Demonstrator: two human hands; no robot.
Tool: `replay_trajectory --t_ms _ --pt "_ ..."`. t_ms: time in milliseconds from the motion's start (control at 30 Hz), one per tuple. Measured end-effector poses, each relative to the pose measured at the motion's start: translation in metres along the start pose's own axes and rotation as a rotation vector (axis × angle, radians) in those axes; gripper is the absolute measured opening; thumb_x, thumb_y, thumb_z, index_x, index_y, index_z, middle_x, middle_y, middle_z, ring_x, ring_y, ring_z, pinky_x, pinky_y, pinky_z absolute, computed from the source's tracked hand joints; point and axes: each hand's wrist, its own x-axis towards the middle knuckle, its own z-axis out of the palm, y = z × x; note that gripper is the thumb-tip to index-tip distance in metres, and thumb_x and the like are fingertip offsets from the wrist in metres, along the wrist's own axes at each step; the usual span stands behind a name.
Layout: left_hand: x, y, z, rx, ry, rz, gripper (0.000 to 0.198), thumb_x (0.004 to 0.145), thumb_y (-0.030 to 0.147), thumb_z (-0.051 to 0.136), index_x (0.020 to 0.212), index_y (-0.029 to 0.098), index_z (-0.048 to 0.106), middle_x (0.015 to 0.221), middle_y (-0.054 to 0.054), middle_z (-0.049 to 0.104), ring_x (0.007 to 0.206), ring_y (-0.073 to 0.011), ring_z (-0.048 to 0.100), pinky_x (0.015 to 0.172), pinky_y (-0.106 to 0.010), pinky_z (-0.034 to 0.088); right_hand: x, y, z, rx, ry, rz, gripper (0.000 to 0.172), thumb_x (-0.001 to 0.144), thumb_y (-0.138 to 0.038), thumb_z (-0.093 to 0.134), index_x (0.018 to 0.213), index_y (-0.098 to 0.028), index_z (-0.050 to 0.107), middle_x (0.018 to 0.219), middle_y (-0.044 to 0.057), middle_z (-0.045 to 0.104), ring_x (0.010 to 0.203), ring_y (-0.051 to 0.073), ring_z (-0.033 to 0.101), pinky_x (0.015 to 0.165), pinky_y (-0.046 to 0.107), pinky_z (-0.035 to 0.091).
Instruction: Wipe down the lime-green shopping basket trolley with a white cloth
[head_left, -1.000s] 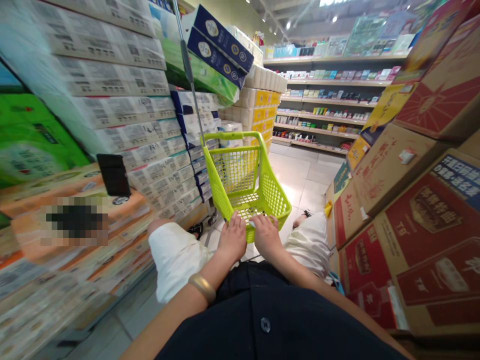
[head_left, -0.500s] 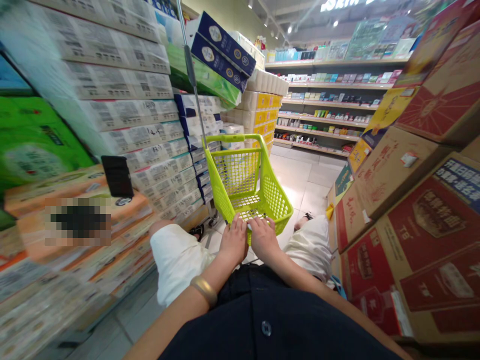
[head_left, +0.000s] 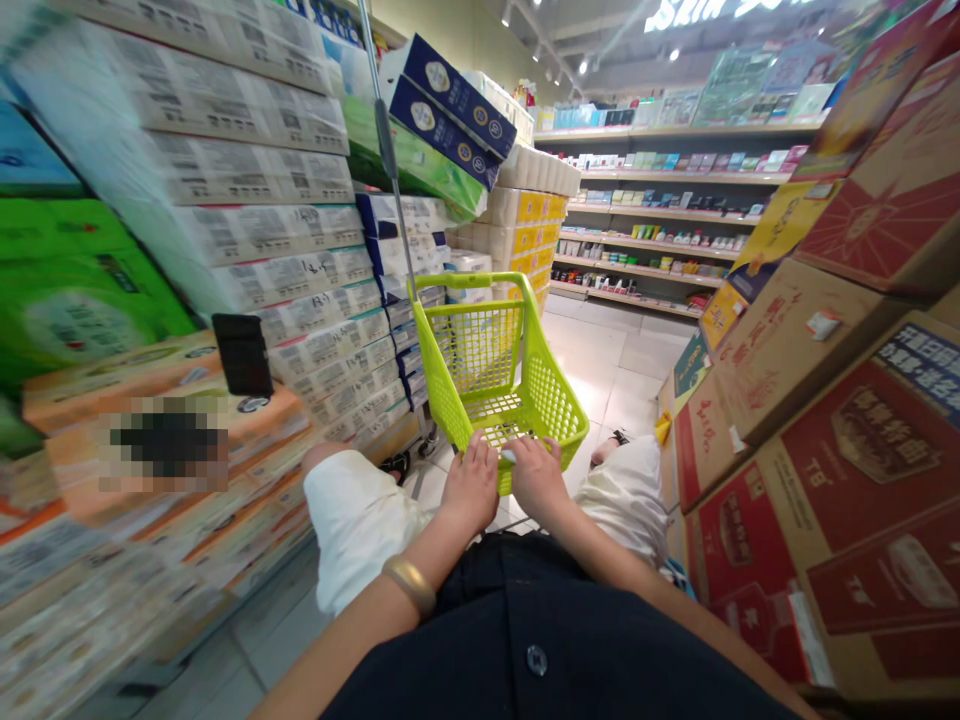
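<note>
Pale floor tiles (head_left: 585, 345) give me open room ahead, running to the cosmetics shelves (head_left: 656, 213). Stacked tissue packs (head_left: 262, 170) edge my left and liquor cartons (head_left: 847, 410) my right. Nearer, a lime-green plastic shopping basket (head_left: 553, 395) stands between the knees, blocking the way, a slim metal rod (head_left: 402, 225) rising by its far left corner. The left hand (head_left: 471, 488) and right hand (head_left: 537, 482) lay fingers over its near rim; how firmly, I can't tell. Since the earlier frame, more of the lit sign (head_left: 731, 12) has come into my view.
</note>
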Motion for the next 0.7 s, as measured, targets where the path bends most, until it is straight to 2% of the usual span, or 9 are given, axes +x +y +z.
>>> replay_trajectory --t_ms 100,267,333,433,567,700 --pt "-0.001 -0.002 0.001 -0.004 0.001 0.003 0.047 0.082 0.015 0.044 0.129 0.007 0.045 0.141 -0.021 0.045 0.143 -0.028 0.024 0.107 -0.042 0.035 -0.001 -0.002 0.001 0.017 -0.023 -0.052 0.036 0.08 -0.005 0.045 0.102 -0.026 0.065 0.101 0.003 0.067 0.097 0.018 0.057 0.101 0.036 0.02" --pt "0.0 -0.002 0.002 -0.011 0.001 0.027 0.05 0.082 0.021 0.048 0.129 0.004 0.045 0.142 -0.023 0.044 0.143 -0.0297 0.022 0.109 -0.043 0.032 -0.002 0.025 -0.014 0.006 0.013 0.061 0.037 0.083 -0.004 0.042 0.103 -0.025 0.064 0.102 0.002 0.068 0.098 0.018 0.058 0.103 0.038 0.017" --pt "0.0 -0.001 0.001 -0.012 -0.003 0.023 0.051 0.081 0.023 0.05 0.128 0.004 0.045 0.142 -0.023 0.043 0.143 -0.0302 0.022 0.109 -0.043 0.032 -0.001 0.028 -0.017 -0.009 0.02 0.09 0.035 0.084 -0.005 0.041 0.102 -0.025 0.064 0.102 0.003 0.068 0.098 0.019 0.058 0.102 0.038 0.017" --pt "0.0 0.0 0.001 -0.012 -0.007 0.006 0.049 0.081 0.02 0.048 0.128 0.004 0.045 0.141 -0.022 0.044 0.143 -0.0292 0.023 0.108 -0.041 0.033 0.0 0.015 -0.01 -0.036 0.012 0.072 0.032 0.085 -0.006 0.043 0.101 -0.024 0.065 0.1 0.004 0.068 0.096 0.019 0.058 0.1 0.037 0.019" --pt "-0.001 -0.002 0.003 -0.007 0.014 -0.001 0.049 0.082 0.016 0.044 0.13 0.007 0.044 0.139 -0.02 0.046 0.143 -0.0276 0.023 0.107 -0.04 0.034 -0.001 -0.009 0.002 -0.031 -0.009 -0.061 0.029 0.086 -0.009 0.045 0.102 -0.024 0.064 0.103 0.004 0.067 0.097 0.018 0.058 0.1 0.035 0.02" --pt "-0.002 -0.004 0.004 -0.017 0.04 0.028 0.05 0.079 0.017 0.047 0.128 0.009 0.045 0.14 -0.021 0.045 0.143 -0.029 0.024 0.106 -0.044 0.035 -0.003 0.002 -0.004 -0.021 -0.004 -0.039 0.035 0.084 -0.006 0.044 0.103 -0.026 0.064 0.102 0.002 0.068 0.096 0.017 0.058 0.101 0.036 0.019"
